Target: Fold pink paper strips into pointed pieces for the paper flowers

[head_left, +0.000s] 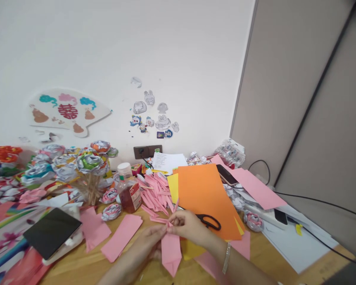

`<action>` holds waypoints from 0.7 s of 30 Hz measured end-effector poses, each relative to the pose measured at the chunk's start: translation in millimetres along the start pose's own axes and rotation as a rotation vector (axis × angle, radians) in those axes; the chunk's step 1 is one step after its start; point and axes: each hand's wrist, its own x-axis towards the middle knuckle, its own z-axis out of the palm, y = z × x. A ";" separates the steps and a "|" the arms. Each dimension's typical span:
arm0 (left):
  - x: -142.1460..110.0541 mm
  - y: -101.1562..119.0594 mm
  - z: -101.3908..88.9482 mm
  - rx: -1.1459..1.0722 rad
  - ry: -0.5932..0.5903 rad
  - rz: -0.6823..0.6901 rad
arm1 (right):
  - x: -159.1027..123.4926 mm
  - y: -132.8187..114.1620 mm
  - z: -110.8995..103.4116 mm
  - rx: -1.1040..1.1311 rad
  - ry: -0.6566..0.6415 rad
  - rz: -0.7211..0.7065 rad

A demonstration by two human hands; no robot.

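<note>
A folded strip of pink paper (171, 249) hangs from my fingers over the near middle of the table, its lower end creased to a point. My left hand (152, 239) pinches its upper left edge. With thumb and forefinger together, my right hand (185, 225) grips the top, where the paper is gathered. Just beyond my hands lies a heap of narrow folded pink paper strips (157, 192). Black-handled scissors (209, 221) rest on orange paper (203, 194) to the right of my right hand; their blades are mostly hidden.
A stack of pink paper (123, 236) lies left of my hands. Behind it stands a bottle of reddish liquid (129, 196). Paper flowers (90, 163) crowd the back left. A black tablet (52, 231) is at left, a phone (227, 174) at back right, and cables run along the right.
</note>
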 end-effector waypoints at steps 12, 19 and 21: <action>10.1 -8.9 -8.9 -0.121 0.099 0.036 | 5.0 7.2 -7.2 0.151 -0.031 0.007; 5.3 -4.0 -3.8 -0.161 0.096 0.033 | 7.6 12.7 -5.1 0.201 0.007 0.070; 3.6 -1.7 -2.0 -0.174 0.094 0.030 | 7.6 13.2 -3.4 0.193 0.037 0.058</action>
